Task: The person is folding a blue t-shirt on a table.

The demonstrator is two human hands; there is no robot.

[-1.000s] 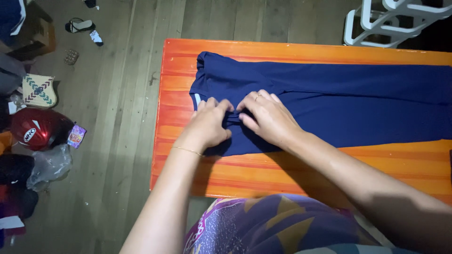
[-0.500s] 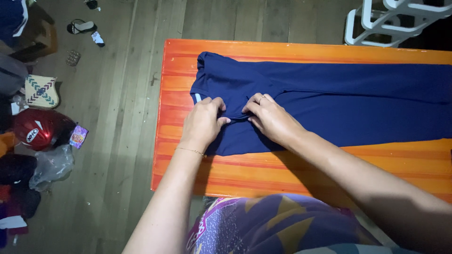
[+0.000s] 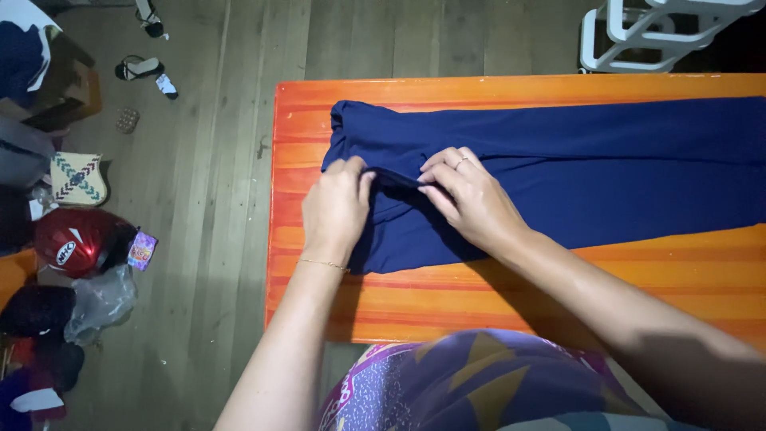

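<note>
Near the left end of the orange table (image 3: 511, 307), both hands are down on the navy garment (image 3: 606, 172), which lies spread along the tabletop from that left end out past the right edge of view. Left hand (image 3: 335, 211) sits on the cloth close to the garment's left end, fingers curled, fingertips pinching a fold of the fabric, a thin bracelet at the wrist. Right hand (image 3: 471, 199) is just beside it, a ring on one finger, fingertips pressed together on the same ridge of cloth, so each hand has a narrow pinch of navy material. The two hands are near each other, not touching. Beyond the table's left edge, on the wooden floor (image 3: 215, 160), a red helmet (image 3: 80, 239) lies among bags, well apart from the table, with a sandal (image 3: 140, 68) farther up. Off the far right corner stands a white plastic frame (image 3: 662, 32).
</note>
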